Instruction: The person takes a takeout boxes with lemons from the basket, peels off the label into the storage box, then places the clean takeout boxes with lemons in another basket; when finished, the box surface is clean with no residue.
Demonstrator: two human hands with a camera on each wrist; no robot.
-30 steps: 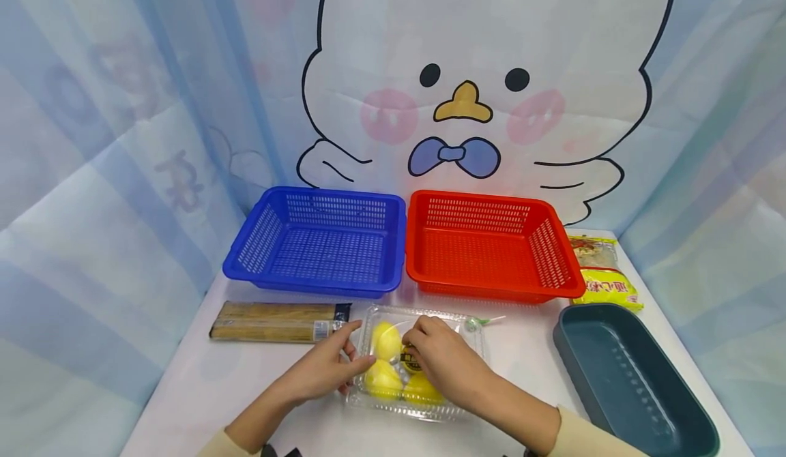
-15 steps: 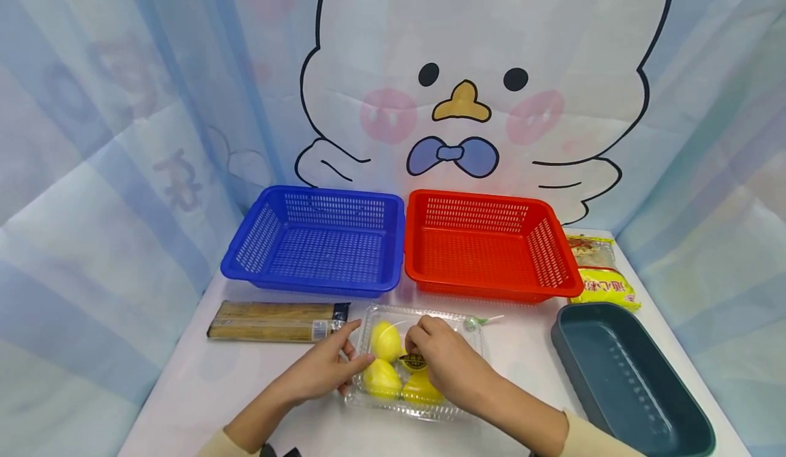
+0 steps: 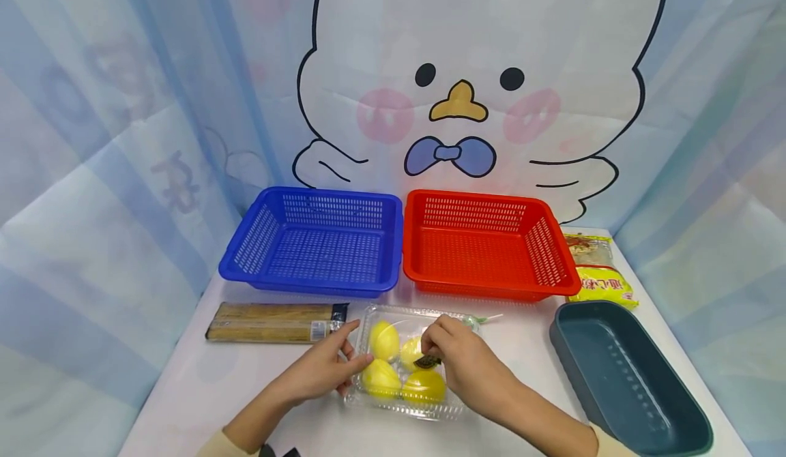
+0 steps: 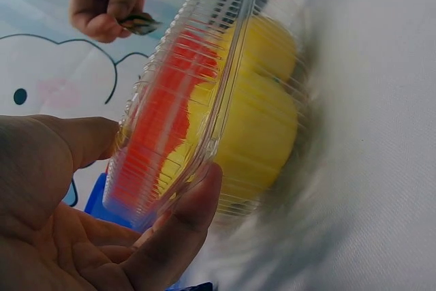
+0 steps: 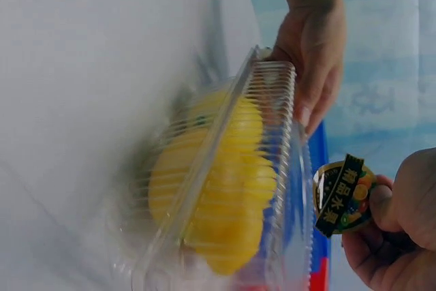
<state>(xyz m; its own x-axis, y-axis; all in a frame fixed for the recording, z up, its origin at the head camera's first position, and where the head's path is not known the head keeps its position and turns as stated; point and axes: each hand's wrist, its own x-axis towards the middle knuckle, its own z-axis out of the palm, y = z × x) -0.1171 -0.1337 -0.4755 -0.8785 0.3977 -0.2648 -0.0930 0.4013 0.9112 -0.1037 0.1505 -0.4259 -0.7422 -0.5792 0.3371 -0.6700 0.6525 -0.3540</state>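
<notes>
Right grip (image 3: 469, 370) is clamped on the fruit label (image 5: 344, 195), thumb against curled fingers, pinching it near one edge. Left grip (image 3: 322, 370) is clamped on the left edge of the clear container (image 3: 424, 413): thumb on the lid side, a finger up against the seam. Container sits on the surface (image 3: 522, 334), lid down, four yellow fruits (image 3: 384, 341) visible inside.

Relation that matters: label vs lid. Label is over the container, a bit right of middle in the head view, and the left wrist view shows a gap between it and the lid, so I read it as free. It lies to the left of my right grip, right at the fingertips. Right is the nearer hand for it; left is across at the opposite edge. Label is roundish with a dark band across, so no real long axis; looks slightly bent. Container seems longer left to right, a little skewed, but foreshortening makes that soft.

My judgement: label clearance from the lid decides the move, left just steadies. Can't tell if the label's back is tacky; if so, dipping could snag it.
</notes>
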